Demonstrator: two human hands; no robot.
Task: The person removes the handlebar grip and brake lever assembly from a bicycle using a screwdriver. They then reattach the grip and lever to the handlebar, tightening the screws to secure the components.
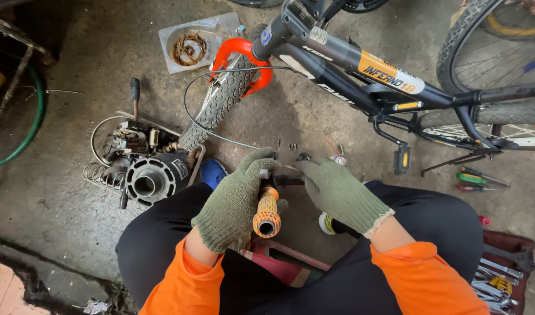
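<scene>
L hand (235,201), gloved, fingers wrapped round handlebar w/ orange grip (267,211), grip end just below fingers. R hand (337,189) fingers narrow, pinching small dark part (303,157) at fingertips. Screws (292,146) on floor just beyond; bike (361,64) further out.

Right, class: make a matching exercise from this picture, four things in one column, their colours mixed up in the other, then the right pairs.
Things:
1. gloves
2. handlebar grip
3. bicycle fork
4. hose

Colours:
A. red-orange
B. bright green
C. olive green
D. orange with a mesh pattern

Pairs: 1-C, 2-D, 3-A, 4-B
</scene>
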